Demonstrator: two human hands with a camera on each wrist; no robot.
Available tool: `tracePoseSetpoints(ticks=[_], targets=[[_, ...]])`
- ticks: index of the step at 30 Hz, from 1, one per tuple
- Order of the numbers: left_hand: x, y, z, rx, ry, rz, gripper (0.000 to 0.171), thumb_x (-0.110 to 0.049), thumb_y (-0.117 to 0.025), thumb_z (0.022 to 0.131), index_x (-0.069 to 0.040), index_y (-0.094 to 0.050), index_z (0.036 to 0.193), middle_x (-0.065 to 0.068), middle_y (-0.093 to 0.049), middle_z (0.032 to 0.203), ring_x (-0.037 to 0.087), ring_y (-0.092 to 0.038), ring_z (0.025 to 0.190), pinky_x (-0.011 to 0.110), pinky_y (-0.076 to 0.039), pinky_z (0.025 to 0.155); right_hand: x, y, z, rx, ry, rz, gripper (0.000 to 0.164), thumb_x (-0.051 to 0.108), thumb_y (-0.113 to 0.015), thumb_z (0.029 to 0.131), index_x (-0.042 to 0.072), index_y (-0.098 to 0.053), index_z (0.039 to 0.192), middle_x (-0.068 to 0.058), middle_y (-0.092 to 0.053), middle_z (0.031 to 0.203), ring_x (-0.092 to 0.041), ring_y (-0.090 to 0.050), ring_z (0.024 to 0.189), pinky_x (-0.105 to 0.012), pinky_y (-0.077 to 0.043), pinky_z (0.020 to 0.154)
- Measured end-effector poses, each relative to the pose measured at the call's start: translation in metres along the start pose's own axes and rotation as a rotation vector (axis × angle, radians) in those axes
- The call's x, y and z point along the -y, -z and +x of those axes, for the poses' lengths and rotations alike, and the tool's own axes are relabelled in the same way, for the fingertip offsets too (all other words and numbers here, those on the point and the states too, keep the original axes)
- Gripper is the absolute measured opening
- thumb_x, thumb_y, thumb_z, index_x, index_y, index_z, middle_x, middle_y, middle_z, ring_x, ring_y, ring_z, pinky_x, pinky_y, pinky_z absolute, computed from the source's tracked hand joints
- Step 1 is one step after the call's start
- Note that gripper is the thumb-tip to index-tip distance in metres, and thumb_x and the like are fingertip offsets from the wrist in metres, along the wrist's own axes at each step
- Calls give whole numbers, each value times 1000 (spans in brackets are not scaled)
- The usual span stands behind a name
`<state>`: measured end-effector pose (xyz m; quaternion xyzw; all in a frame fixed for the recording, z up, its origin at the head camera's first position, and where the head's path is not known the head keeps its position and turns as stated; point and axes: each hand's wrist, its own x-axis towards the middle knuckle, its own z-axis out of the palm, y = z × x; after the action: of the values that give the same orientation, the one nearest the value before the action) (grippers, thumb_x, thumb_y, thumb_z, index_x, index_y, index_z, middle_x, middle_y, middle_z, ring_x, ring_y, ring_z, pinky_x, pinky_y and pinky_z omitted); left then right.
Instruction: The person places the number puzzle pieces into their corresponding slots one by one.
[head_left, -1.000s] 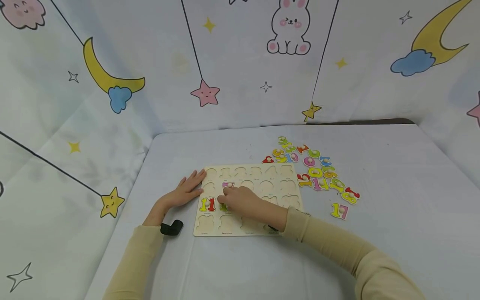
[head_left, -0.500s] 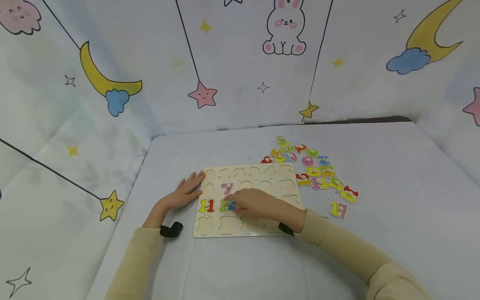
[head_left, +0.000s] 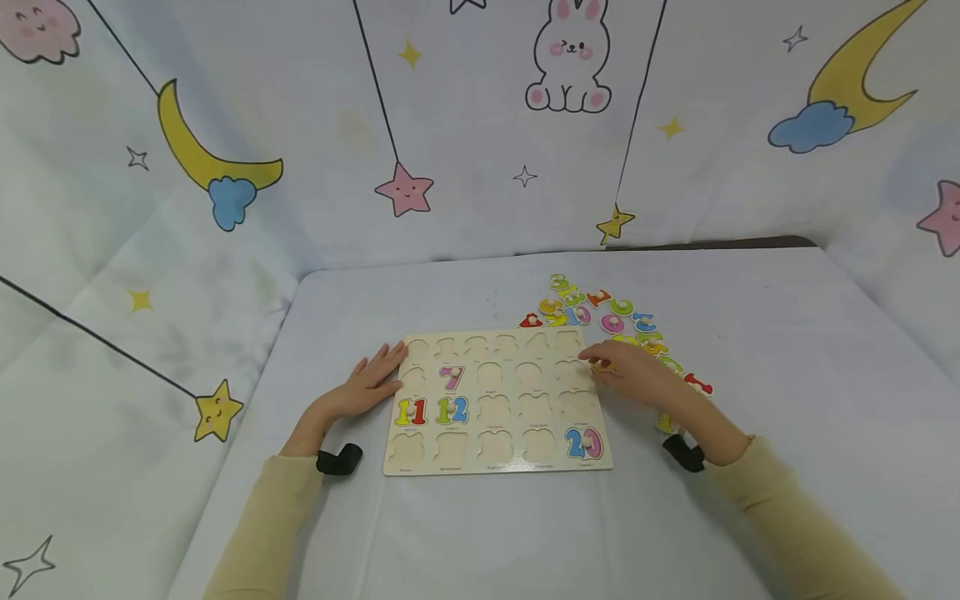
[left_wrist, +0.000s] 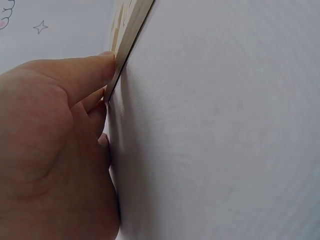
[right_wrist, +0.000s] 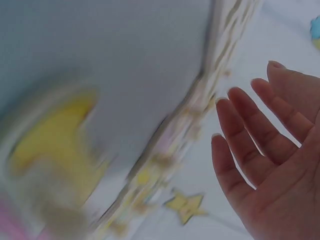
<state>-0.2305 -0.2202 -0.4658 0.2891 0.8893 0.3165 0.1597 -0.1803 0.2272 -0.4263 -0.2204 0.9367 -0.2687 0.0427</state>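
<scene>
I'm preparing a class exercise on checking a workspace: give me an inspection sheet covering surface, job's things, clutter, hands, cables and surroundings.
Surface: white table.
Job's things: number board lying flat, holding 7, 11, 12 and 20; other recesses unfilled.
Clutter: loose number pieces scattered beyond and right of the board.
Hands: left hand touches the board's left edge; right hand, fingers extended, is at its right edge, contact unclear. Black wrist devices on both.
Cables: nothing seen.
Surroundings: white backdrop printed with moons, stars and a rabbit.

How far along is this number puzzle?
The 7, 11, 12 and 20 look done, seated in the board. Neither hand holds a piece: the open right hand is near the loose pieces, the left hand touches the board. Remaining: empty recesses and those loose pieces.
</scene>
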Motion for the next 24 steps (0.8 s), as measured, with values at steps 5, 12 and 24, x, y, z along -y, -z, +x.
tracePoseSetpoints(ticks=[5,12,24], targets=[[2,0,0,-1,-4,5,64,-25,-46,100,-6,-13,150,11,-7,155,30,4,140,52,7,106,-28,18,-12,2,-93,-43,33,9,-65,89,0,-60,120,-15,-59,115,-33,-51,106,-51,-41,90],[3,0,0,3,-6,-4,64,-26,-46,100,-6,-13,150,11,-7,155,30,4,140,52,7,106,-45,26,-22,17,-104,-81,34,8,-70,85,-3,-61,116,-19,-57,111,-36,-50,102,-52,-43,88],[-2,2,0,-7,-6,-5,64,-23,-47,100,-3,-13,150,14,-8,154,33,4,139,53,8,106,-55,28,-19,30,-131,-140,33,13,-77,79,0,-62,105,-13,-56,101,-31,-48,94,-52,-43,86]])
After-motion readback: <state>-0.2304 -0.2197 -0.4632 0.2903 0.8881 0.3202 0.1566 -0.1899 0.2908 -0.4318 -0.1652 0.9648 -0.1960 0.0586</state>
